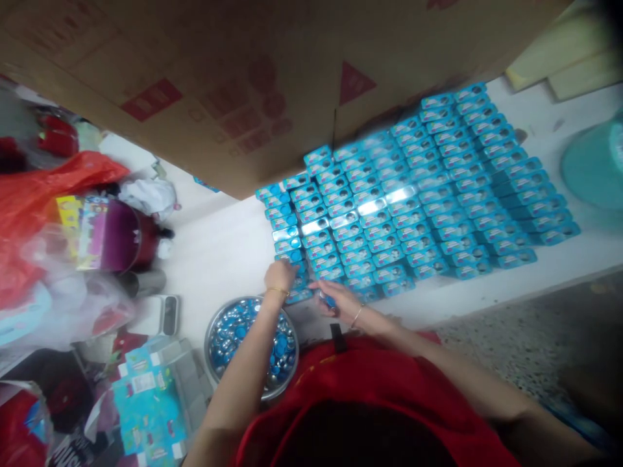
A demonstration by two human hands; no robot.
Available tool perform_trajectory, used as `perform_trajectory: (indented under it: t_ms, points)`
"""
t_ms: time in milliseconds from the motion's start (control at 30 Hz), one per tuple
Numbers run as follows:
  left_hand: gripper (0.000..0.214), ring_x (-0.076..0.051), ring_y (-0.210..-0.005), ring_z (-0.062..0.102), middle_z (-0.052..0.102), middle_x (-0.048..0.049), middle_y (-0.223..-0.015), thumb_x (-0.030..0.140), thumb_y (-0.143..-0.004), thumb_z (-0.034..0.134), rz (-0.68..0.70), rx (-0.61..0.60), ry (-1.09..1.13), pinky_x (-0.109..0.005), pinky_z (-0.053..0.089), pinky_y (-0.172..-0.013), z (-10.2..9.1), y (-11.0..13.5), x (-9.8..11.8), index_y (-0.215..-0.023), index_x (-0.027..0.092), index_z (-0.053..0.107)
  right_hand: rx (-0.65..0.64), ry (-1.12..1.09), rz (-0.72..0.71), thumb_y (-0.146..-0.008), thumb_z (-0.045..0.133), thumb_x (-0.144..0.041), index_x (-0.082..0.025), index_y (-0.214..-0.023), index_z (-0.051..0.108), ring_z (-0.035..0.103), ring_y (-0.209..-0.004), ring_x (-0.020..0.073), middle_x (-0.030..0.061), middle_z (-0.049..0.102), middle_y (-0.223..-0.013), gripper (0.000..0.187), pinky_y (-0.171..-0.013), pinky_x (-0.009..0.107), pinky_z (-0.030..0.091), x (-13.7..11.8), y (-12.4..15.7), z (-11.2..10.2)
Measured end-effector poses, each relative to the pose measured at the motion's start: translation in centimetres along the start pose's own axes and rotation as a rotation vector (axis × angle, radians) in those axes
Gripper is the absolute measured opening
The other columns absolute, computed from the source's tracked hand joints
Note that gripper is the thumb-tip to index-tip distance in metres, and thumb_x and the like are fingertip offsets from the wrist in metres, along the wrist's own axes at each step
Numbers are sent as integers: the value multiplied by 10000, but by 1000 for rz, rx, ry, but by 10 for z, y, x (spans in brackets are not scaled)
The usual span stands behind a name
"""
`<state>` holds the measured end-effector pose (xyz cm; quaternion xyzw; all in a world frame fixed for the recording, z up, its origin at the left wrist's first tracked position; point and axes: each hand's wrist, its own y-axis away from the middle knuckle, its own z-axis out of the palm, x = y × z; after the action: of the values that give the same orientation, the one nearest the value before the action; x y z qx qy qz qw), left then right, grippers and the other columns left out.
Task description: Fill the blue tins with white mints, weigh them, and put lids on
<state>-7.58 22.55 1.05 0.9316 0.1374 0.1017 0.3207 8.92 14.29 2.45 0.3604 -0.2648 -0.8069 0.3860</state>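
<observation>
Across the middle of the frame, a wide block of small blue rectangular boxes (413, 201) lies in tight rows on the white desk (219, 253), with its upper edge under a large brown cardboard carton (219, 78). The left hand (280, 275) rests with curled fingers on the block's lower left corner; I cannot tell whether it grips a box. Just beside it, the right hand (341, 301) pinches a small blue piece (329, 300) in its fingertips. A round metal bowl (208, 337), full of blue and silver round pieces, sits at lower centre under the left forearm. The work in hand seems to be filling or laying boxes at that corner. A further box would need to be set flush with its neighbours to keep the rows straight.
</observation>
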Motion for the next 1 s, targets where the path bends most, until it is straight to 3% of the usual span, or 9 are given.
perform_trajectory:
  t_ms: [100,267,333,500,600,667,767,867,1000]
  points:
    - [369,-288,-906,639,684,-161,-933,531,-780,545,-36,-61,-104,-326,453,-712,-4,-4,5,-778,178,654,69,108,-19,-786,567,-534,-179,-1050,580,387,-368,61,-54,527,-534,442,-339,168,226,-1,-1,2]
    - [399,-300,-910,638,676,-171,-939,548,-782,547,-38,-35,-141,-340,461,-726,-3,-4,2,-789,166,661,170,256,-67,-823,455,-593,-218,-1217,472,383,-322,75,-79,500,-467,543,-306,151,219,1,-9,4]
    - [346,-260,-857,639,678,-130,-868,502,-810,538,50,9,-30,-324,460,-727,0,6,0,-825,175,653,203,283,-100,-825,440,-598,-225,-1276,418,397,-316,79,-85,498,-458,586,-304,146,225,3,-11,4]
    - [180,-176,-838,582,636,-51,-844,339,-836,540,562,29,451,-296,453,-789,20,64,-1,-881,191,632,212,268,-171,-812,459,-590,-239,-1379,313,397,-295,77,-101,475,-471,682,-292,156,249,13,-15,8]
    - [120,-172,-838,558,600,-47,-832,264,-839,525,581,154,528,-303,446,-796,31,90,-5,-788,181,595,226,251,-157,-803,474,-579,-243,-1411,249,381,-286,72,-109,465,-500,730,-290,166,253,22,-17,11]
    - [121,-173,-829,550,591,-47,-834,264,-857,509,539,262,508,-301,443,-780,36,91,-13,-805,182,582,232,307,-170,-826,439,-555,-231,-1407,245,376,-290,75,-93,509,-539,692,-299,180,262,25,-17,10]
    - [165,-195,-841,534,589,-65,-837,258,-886,465,513,393,304,-322,423,-781,42,75,-28,-829,181,599,233,600,-289,-889,358,-474,-193,-1315,409,446,-365,103,-44,566,-559,513,-396,217,367,23,-16,4]
    - [207,-219,-872,528,610,-94,-897,233,-895,437,558,377,77,-350,404,-783,50,57,-41,-859,183,634,203,1151,-417,-935,325,-392,-219,-1281,505,592,-573,168,32,640,-634,427,-586,271,445,15,-15,0]
    - [236,-231,-1004,524,612,-103,-1063,226,-897,426,640,319,71,-366,400,-832,56,54,-49,-997,204,639,70,1801,-254,-919,382,-221,-284,-1454,257,657,-750,240,112,705,-853,553,-636,301,447,7,-17,7]
